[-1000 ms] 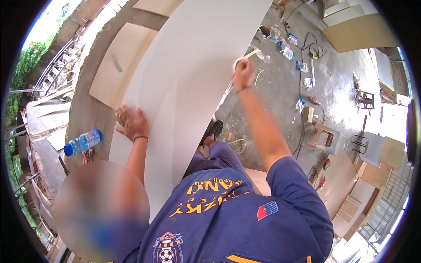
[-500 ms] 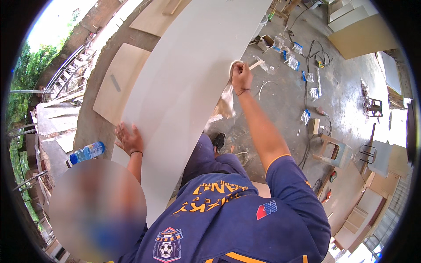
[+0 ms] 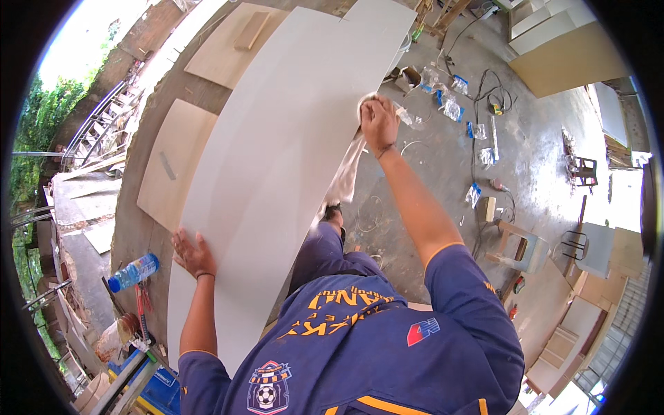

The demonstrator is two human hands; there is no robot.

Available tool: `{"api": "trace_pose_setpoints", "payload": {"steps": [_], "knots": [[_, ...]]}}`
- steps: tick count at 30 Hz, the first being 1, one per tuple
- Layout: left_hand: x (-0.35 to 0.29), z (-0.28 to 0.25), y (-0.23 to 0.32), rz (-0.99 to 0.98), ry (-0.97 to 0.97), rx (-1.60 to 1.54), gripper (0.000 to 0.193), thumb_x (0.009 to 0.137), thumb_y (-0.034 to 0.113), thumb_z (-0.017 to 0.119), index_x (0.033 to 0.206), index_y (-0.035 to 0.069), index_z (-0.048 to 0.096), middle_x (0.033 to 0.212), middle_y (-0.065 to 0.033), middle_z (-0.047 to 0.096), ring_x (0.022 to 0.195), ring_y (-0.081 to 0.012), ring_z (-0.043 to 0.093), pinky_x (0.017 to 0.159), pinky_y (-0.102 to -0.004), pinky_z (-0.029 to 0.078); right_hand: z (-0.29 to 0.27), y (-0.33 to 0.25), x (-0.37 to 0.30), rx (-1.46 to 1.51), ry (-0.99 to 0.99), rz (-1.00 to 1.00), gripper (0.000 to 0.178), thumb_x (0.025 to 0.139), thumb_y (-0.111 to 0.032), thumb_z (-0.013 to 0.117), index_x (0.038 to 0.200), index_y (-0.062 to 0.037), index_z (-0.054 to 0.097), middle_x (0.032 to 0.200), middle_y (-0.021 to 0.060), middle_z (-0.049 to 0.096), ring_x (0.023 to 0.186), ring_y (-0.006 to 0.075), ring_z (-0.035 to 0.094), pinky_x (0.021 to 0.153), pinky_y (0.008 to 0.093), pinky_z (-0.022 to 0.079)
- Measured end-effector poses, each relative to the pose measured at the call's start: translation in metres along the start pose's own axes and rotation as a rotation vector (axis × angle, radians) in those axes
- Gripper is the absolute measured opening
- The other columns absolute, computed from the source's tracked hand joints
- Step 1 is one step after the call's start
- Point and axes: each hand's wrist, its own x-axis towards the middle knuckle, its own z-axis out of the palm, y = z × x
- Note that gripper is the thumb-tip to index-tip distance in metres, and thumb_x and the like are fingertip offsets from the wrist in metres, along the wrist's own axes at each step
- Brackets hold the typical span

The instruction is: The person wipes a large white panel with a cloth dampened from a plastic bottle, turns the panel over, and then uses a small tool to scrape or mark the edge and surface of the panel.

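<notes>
A long pale grey panel [image 3: 259, 152] stretches away from my body. Along its left edge, my left hand [image 3: 194, 254] lies flat with fingers outstretched, holding nothing. At the right edge, farther off, my right hand [image 3: 379, 124] grips a light-coloured cloth [image 3: 344, 173]. Part of that cloth is bunched under the fingers against the panel, and the rest hangs down over the side above my leg.
Two thin wooden boards [image 3: 178, 155] lie left of the panel. A plastic water bottle [image 3: 134, 272] is near my left hand. On the floor to the right are plastic packets [image 3: 452, 109], cables [image 3: 476, 173] and a stool [image 3: 515, 245].
My left hand sits nearer my body along the panel's left edge. The right hand keeps the cloth at the right edge, and the hanging part has swung. The view has shifted slightly.
</notes>
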Motion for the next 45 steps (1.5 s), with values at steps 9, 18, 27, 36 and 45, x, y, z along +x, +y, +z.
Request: {"api": "trace_pose_setpoints", "payload": {"steps": [9,18,27,36,45], "knots": [[-0.006,-0.002,-0.011,0.030,0.000,0.025,0.058,0.091,0.045,0.042,0.141,0.017,0.033,0.150,-0.0045,0.026,0.140,-0.0271,0.018,0.108,-0.0597,0.008,-0.031,-0.038,-0.097,0.175,-0.553,-0.459,0.029,0.077,-0.020,0.061,0.106,-0.0142,0.063,0.117,0.0135,0.058,0.119,0.0317,0.049,0.103,0.0542,0.029],[0.006,0.015,-0.033,0.082,0.094,-0.004,0.058,0.093,0.045,0.040,0.137,0.007,0.037,0.147,-0.0098,0.030,0.138,-0.0293,0.022,0.107,-0.0581,0.013,0.019,0.087,0.074,-0.037,-0.285,-0.218,0.021,0.084,-0.023,0.056,0.098,-0.0088,0.064,0.114,0.0116,0.060,0.116,0.0344,0.048,0.101,0.0546,0.029],[0.055,0.011,0.088,0.246,0.035,-0.116,0.054,0.094,0.041,0.042,0.136,0.007,0.038,0.144,-0.0126,0.035,0.136,-0.0314,0.026,0.107,-0.0571,0.014,-0.032,0.012,-0.015,-0.017,-0.802,-0.619,0.045,0.084,-0.041,0.053,0.125,-0.0234,0.054,0.130,0.0040,0.049,0.129,0.0267,0.036,0.101,0.0622,0.024],[0.147,0.022,0.320,-0.025,-0.060,-0.266,0.066,0.089,0.054,0.044,0.139,0.012,0.035,0.147,-0.0061,0.032,0.138,-0.0261,0.022,0.106,-0.0632,0.001,0.028,0.145,0.163,-0.166,-0.345,-0.168,0.047,0.090,-0.033,0.047,0.132,-0.0112,0.045,0.138,0.0119,0.041,0.127,0.0355,0.035,0.103,0.0539,0.025],[0.162,0.030,0.347,-0.298,0.035,-0.151,0.064,0.088,0.057,0.039,0.131,0.009,0.044,0.138,-0.0058,0.043,0.135,-0.0248,0.028,0.107,-0.0607,0.004,0.012,0.137,0.103,0.174,-0.554,-0.252,0.041,0.083,-0.026,0.054,0.119,-0.0080,0.056,0.125,0.0186,0.052,0.113,0.0393,0.049,0.096,0.0503,0.037]]}}
